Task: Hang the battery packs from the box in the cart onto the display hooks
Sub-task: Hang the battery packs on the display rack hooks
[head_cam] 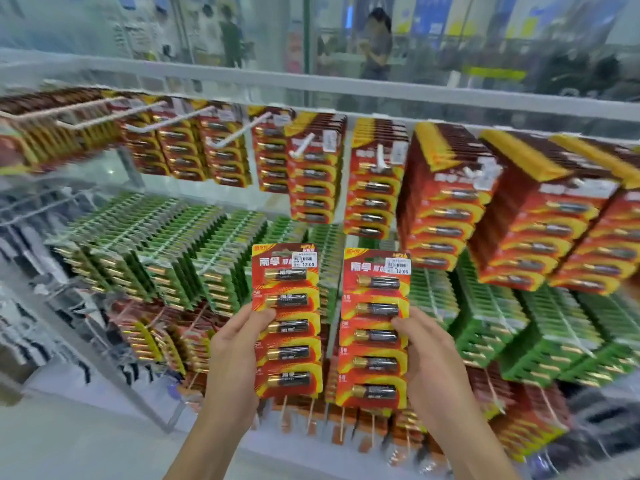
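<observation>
I hold two red and yellow battery packs upright in front of the display, side by side and apart. My left hand [233,355] grips the left battery pack [286,320] by its left edge, thumb across the front. My right hand [431,362] grips the right battery pack [374,329] by its right edge. Each pack carries several batteries and a white price sticker at the top. Above them, white display hooks [301,147] stick out of the top row of hanging red packs; the hook [381,157] to its right is nearly full. The cart and box are out of view.
Rows of green battery packs [194,258] hang behind and below my hands, with more red packs [519,220] bulging out at the right. Longer white hooks [239,133] at upper left have bare ends. A white rail [311,88] tops the rack. People stand behind the glass.
</observation>
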